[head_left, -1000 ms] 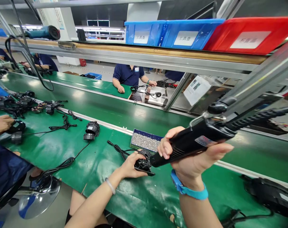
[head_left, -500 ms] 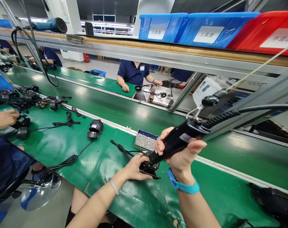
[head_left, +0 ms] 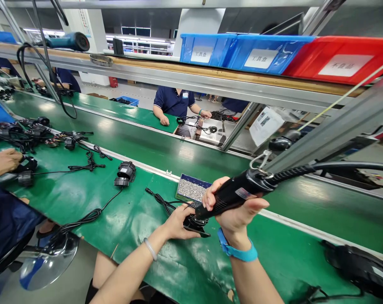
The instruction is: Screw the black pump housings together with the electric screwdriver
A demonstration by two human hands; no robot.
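Observation:
My right hand (head_left: pixel 234 209) is wrapped round a black electric screwdriver (head_left: pixel 238 191), which slants down to the left and hangs by a hook from a cord. Its tip meets a black finned part (head_left: pixel 199 223) on the green mat (head_left: pixel 166 261). With fingers and thumb on either side, my left hand (head_left: pixel 180 223) grips that part; the exact contact point is hidden. A black cable (head_left: pixel 163 200) trails beside the part. Just behind stands a box of small screws (head_left: pixel 191 188).
A black round unit (head_left: pixel 125 173) with a cable lies left of centre. A co-worker's hand (head_left: pixel 4 162) holds a black part at far left. Bins (head_left: pixel 261 55) line the shelf above. Another black device (head_left: pixel 362 270) lies at lower right.
The view has shifted, so the shelf and bins appear lower and further left. My right hand and the screwdriver sit slightly lower and tilt flatter; my left hand keeps its grip.

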